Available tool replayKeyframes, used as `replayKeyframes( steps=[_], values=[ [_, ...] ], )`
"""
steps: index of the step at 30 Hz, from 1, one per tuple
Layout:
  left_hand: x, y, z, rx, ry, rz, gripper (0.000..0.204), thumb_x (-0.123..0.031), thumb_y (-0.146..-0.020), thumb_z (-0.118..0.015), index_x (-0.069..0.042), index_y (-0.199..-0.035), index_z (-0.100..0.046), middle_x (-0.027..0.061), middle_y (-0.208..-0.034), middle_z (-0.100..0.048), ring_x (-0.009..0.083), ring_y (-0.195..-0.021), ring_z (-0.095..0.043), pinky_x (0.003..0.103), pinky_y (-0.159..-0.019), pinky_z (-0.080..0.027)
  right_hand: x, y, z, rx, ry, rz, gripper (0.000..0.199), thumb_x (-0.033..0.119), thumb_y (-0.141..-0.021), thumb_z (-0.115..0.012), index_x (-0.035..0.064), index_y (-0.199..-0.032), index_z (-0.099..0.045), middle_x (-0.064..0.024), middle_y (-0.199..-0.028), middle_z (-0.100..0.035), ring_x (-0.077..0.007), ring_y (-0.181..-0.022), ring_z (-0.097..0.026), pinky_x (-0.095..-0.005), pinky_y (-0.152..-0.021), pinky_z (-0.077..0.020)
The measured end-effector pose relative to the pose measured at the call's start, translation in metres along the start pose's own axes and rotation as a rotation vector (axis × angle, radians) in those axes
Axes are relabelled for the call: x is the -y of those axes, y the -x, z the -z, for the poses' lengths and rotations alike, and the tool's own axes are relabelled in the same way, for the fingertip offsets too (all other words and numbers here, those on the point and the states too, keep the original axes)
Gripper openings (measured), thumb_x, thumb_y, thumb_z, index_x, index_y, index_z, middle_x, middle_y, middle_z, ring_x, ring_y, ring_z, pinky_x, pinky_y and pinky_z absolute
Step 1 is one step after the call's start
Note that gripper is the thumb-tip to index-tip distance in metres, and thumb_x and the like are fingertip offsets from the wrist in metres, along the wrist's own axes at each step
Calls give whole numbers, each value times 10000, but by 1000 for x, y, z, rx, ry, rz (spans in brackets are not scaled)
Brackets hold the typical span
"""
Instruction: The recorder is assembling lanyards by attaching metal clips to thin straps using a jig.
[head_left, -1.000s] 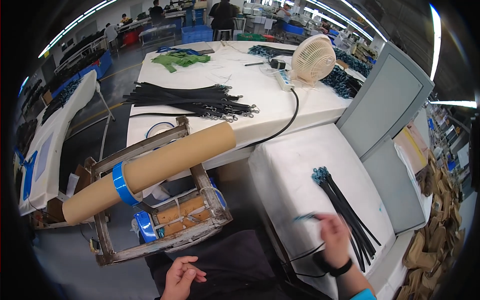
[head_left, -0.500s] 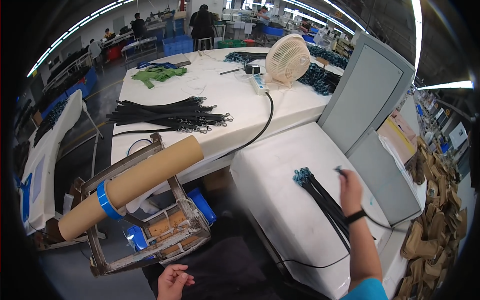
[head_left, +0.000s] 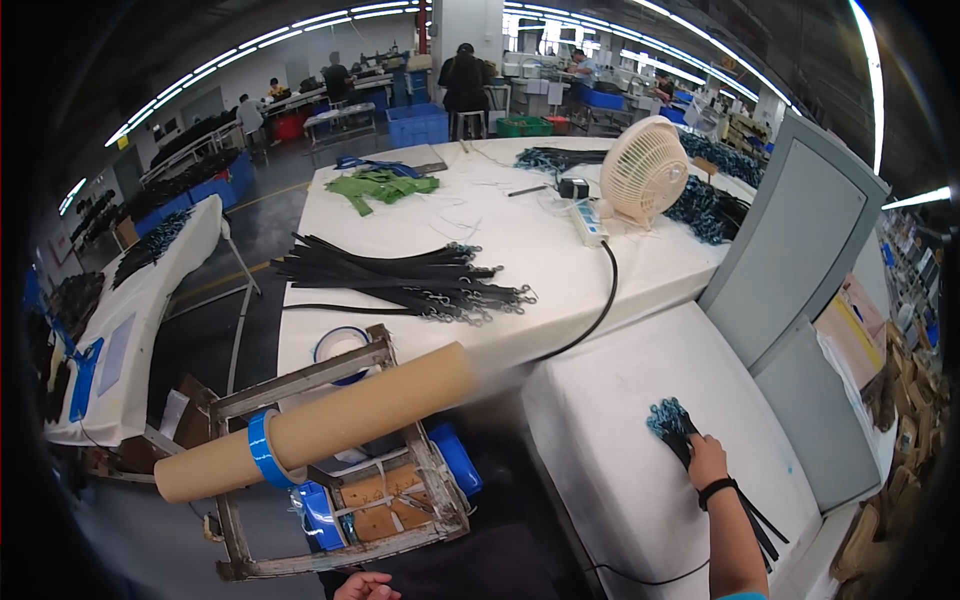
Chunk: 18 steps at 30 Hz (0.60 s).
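Black straps (head_left: 681, 447) lie bunched on white surface (head_left: 610, 420); teal ends (head_left: 668, 417) clustered.

Light is bright and cool, coming from ceiling tubes (head_left: 203, 73) far beyond the right hand's fingers (head_left: 706, 452); one long lamp (head_left: 871, 70), up and to their right, glares white. Under the fingers the white block (head_left: 620, 430) looks pale, its shadows soft. Left of them, a hazy smear blurs the end of the cardboard tube (head_left: 370, 403). Far background detail is soft; straight edges bow toward the black fisheye rim.
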<state>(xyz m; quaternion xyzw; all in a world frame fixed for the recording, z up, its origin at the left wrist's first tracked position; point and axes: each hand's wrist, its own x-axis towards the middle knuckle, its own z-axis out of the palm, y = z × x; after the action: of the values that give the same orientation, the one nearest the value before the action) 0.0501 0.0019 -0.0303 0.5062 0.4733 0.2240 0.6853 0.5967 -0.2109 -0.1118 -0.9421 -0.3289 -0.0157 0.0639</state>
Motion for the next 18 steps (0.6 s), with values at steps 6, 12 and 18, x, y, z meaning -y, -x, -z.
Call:
replayKeyframes(
  steps=[6,12,18],
  values=[
    [-7,-11,-8,61,6,-25,221,-135,-940,-571,-26,-1132,-565,36,-846,-632,96,-739,-599,227,-697,-501,52,7,23,-314,-88,114,417,58,-758,-629,9,-1164,-551,-148,-1122,-494,-336,-1056,-458,-468,-870,-387],
    [1,-18,0,73,93,-27,224,-149,-941,-575,-15,-1119,-560,25,-854,-635,87,-742,-598,219,-683,-492,117,-30,28,-226,84,173,313,111,-760,-671,18,-1043,-573,-174,-1154,-485,-350,-1063,-453,-438,-832,-392],
    [2,-20,1,68,-8,9,257,-180,-948,-562,25,-1104,-555,54,-858,-645,103,-748,-609,223,-681,-500,289,-90,64,-69,-965,641,154,103,-788,-692,20,-915,-664,-128,-797,-582,-268,-701,-570,-368,-657,-469]
  ],
)
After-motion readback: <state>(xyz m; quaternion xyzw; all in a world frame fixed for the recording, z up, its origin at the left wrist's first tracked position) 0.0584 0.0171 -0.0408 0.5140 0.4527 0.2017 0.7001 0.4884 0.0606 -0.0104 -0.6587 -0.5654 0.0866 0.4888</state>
